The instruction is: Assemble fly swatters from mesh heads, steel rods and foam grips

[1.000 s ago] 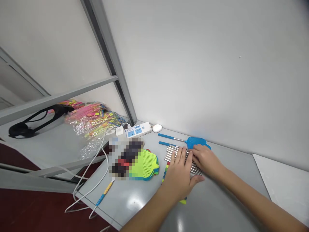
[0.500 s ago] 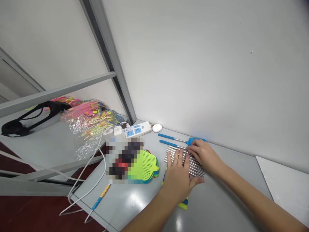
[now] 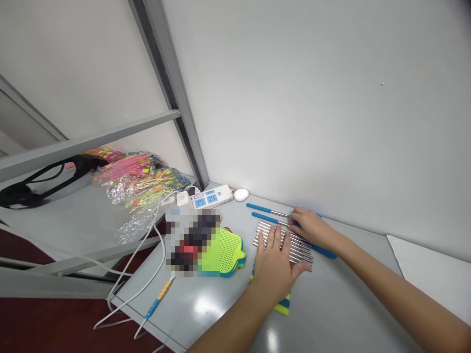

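My left hand (image 3: 272, 267) lies flat with its fingers spread over a row of shiny metal rods (image 3: 302, 251). Coloured ends (image 3: 282, 308), yellow-green and blue, stick out below that palm; the rest of them is covered. Just behind the rods, my right hand (image 3: 312, 228) has its fingers bent around the thin shaft of a blue fly swatter (image 3: 265, 217). A second blue handle (image 3: 258, 208) lies alongside, its shaft running under the same fingers. Part of a blue swatter head (image 3: 324, 251) shows below my right wrist.
Left of the rods is a stack of perforated green swatter heads (image 3: 231, 251), partly pixelated. A power strip (image 3: 212, 197) and a white round object (image 3: 241, 195) sit by the wall. White cables (image 3: 162, 255) hang over the table edge. Bagged colourful items (image 3: 143, 176) lie on a rack shelf.
Both blue handles have shifted a little right, and the right hand has closed in over the shafts. A blue head now shows below the right wrist. The left hand stays on the rods.
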The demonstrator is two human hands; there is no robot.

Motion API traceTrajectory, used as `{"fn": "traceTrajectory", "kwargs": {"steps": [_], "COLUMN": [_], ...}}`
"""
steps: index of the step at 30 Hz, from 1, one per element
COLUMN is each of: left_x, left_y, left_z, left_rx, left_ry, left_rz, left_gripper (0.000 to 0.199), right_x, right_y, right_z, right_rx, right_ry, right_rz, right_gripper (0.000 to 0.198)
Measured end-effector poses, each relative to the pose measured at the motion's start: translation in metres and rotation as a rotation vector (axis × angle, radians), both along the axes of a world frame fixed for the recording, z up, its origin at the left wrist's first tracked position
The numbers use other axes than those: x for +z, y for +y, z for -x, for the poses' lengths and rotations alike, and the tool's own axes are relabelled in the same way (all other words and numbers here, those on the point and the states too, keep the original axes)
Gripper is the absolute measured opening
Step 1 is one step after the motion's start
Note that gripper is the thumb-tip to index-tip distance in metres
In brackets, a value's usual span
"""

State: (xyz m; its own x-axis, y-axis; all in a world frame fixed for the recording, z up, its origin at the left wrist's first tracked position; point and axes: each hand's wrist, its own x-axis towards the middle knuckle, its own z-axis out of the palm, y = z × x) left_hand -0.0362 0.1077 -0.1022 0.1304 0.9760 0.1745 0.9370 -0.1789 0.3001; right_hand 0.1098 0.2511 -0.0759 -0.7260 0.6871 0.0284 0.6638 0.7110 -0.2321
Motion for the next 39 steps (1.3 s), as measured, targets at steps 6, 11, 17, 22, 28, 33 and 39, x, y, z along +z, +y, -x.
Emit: {"fn": "traceTrajectory", "kwargs": {"steps": [6, 11, 17, 22, 28, 33, 39], "left_x": [0.000, -0.002, -0.001, 0.003, 0.016, 0.022, 0.017], "left_y": [-0.001, -0.001, 0.000, 0.001, 0.000, 0.002, 0.005], "left_z": [0.001, 0.001, 0.001, 0.002, 0.003, 0.014, 0.020], "left_rx": [-0.013, -0.014, -0.019, -0.037, -0.049, -0.022, -0.026], "left_ry": [0.025, 0.046, 0.025, 0.012, 0.026, 0.049, 0.077], "left_rz": [-0.014, -0.033, -0.005, 0.031, 0.066, 0.076, 0.068], "left_gripper": [0.080, 0.079, 0.080, 0.078, 0.078, 0.078, 0.075], "right_x": [0.000, -0.005, -0.011, -0.005, 0.033, 0.031, -0.019], "right_y": [-0.013, -0.031, -0.057, -0.072, -0.109, -0.172, -0.224], "right_z": [-0.041, -0.072, -0.087, -0.076, -0.056, -0.060, -0.061], "right_rx": [-0.088, -0.194, -0.306, -0.340, -0.430, -0.641, -0.758], "right_ry": [-0.023, 0.006, 0.071, 0.129, 0.276, 0.367, 0.176], "right_rz": [-0.049, -0.093, -0.165, -0.233, -0.113, 0.204, 0.245], "right_gripper": [0.020, 0.020, 0.020, 0.018, 0.021, 0.034, 0.046]}}
